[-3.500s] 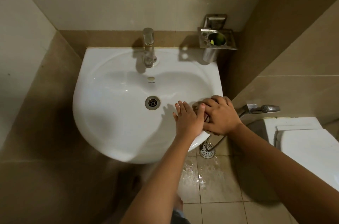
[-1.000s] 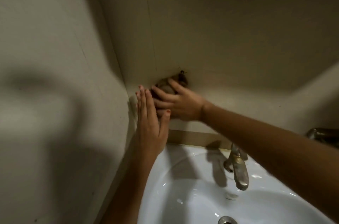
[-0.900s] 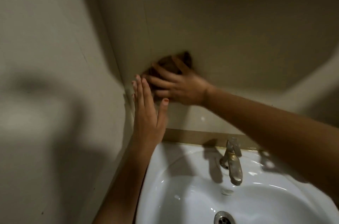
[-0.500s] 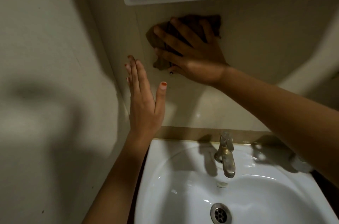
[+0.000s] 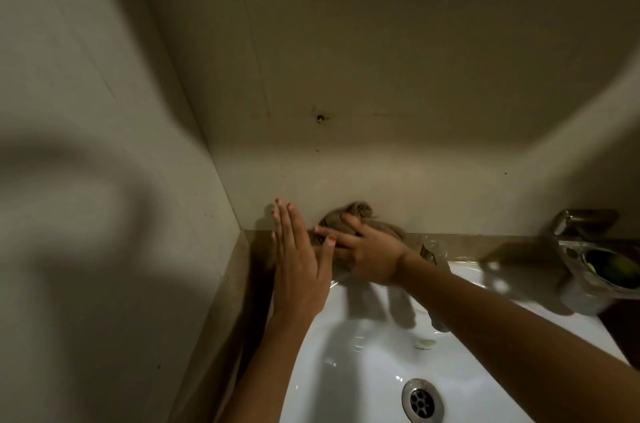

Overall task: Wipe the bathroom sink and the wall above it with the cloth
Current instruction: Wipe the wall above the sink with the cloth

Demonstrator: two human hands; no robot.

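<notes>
Cloth (image 5: 362, 215) against wall (image 5: 398, 83) behind sink (image 5: 346, 374)

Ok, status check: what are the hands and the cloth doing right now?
Left hand open, flat, beside the cloth. Right hand presses cloth low on wall, just above sink. Faucet close alongside.

No legible text, label, number or sign anywhere.
</notes>
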